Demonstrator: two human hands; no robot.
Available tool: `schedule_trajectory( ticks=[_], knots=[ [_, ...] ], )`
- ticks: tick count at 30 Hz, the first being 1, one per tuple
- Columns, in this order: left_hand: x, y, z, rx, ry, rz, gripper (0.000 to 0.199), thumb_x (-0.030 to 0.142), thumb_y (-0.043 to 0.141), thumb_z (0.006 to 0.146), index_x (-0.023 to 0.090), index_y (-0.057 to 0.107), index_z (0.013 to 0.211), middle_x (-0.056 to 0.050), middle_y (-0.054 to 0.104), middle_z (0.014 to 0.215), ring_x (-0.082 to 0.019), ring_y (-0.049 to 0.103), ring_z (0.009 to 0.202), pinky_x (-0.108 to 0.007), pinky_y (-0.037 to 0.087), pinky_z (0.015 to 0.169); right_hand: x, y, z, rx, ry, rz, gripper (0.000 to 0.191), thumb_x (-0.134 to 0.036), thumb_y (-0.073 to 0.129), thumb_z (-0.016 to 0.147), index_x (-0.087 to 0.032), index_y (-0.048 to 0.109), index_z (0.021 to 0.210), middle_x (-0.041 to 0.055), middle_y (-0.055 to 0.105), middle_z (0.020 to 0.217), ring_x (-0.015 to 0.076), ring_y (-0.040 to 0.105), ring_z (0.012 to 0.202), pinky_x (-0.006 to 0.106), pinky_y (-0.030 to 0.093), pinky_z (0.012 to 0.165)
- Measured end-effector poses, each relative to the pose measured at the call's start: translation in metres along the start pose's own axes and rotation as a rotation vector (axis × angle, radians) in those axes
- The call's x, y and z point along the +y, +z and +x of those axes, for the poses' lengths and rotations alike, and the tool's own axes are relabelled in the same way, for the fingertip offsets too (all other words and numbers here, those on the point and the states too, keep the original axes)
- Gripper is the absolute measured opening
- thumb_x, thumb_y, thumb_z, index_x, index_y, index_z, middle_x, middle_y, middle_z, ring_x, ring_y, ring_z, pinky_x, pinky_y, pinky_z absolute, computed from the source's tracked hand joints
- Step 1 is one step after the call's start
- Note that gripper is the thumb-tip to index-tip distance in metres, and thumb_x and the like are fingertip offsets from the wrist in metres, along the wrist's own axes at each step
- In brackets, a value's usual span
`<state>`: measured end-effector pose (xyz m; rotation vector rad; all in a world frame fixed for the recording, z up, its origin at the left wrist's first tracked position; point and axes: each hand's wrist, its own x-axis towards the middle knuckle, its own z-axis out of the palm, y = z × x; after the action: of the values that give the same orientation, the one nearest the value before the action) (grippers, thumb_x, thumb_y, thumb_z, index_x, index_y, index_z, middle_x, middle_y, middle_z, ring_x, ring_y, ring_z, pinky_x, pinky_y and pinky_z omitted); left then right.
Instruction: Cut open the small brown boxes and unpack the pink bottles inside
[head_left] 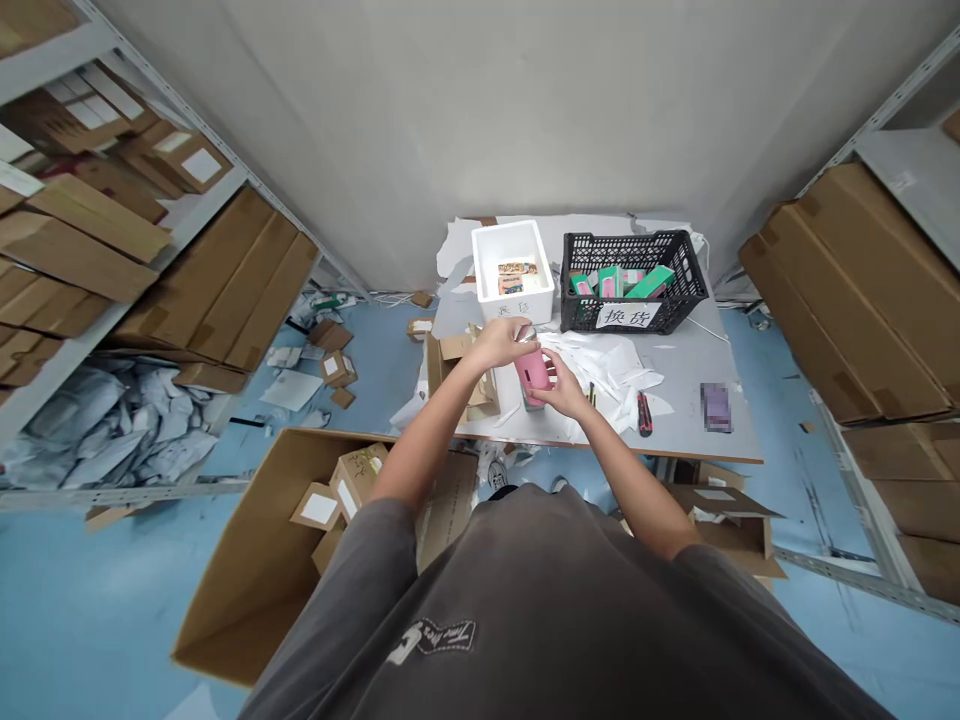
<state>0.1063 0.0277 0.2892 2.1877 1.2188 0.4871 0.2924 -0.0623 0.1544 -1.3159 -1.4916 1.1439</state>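
A pink bottle-like cylinder (532, 370) with a dark mark on its side and a silvery top is held over the front of the table. My left hand (502, 343) is closed round the top end. Lower down, my right hand (564, 386) grips the pink body from the right. Something green shows just under the cylinder, partly covered by it. To the left of my hands stands an opened cardboard box (484, 397). White crumpled wrapping (611, 368) lies to their right.
Behind my hands are a white bin (487, 290) with small packs and a black crate (679, 285) of green-and-pink boxes. A red-and-black cutter (644, 414) lies at right. A large carton (232, 560) stands on the floor at left; loaded shelves (195, 235) flank both sides.
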Motion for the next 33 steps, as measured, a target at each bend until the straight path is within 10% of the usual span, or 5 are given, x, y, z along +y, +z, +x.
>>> schedule_trajectory(
  ticks=[9,17,33],
  knots=[
    [-0.054,0.059,0.003,0.185,-0.13,-0.064,0.052,0.019,0.077,0.082,0.013,0.077,0.134,-0.013,0.079,0.122,-0.032,0.072,0.115,-0.041,0.055,0.105,0.088,-0.013,0.015,0.001,0.395,-0.373,0.061,-0.032,0.071,0.088,-0.019,0.062,0.147,0.0125,0.071,0.13,0.0266,0.07,0.108,0.043,0.056,0.102],
    [-0.078,0.109,0.008,0.217,-0.229,-0.14,0.051,0.014,0.078,0.081,0.016,0.077,0.132,-0.009,0.078,0.106,-0.031,0.073,0.11,-0.043,0.057,0.106,0.118,0.035,0.045,-0.072,0.524,-0.695,0.064,-0.044,0.082,0.091,-0.017,0.057,0.143,0.018,0.07,0.137,0.0314,0.071,0.119,0.035,0.054,0.092],
    [-0.083,0.096,-0.014,0.3,-0.293,-0.145,0.051,0.021,0.08,0.084,0.02,0.077,0.134,-0.011,0.077,0.121,-0.029,0.072,0.109,-0.044,0.058,0.104,0.117,0.028,0.062,-0.142,0.474,-0.745,0.049,-0.041,0.083,0.092,-0.015,0.067,0.13,0.0187,0.079,0.121,0.0321,0.075,0.112,0.029,0.048,0.079]
  ],
)
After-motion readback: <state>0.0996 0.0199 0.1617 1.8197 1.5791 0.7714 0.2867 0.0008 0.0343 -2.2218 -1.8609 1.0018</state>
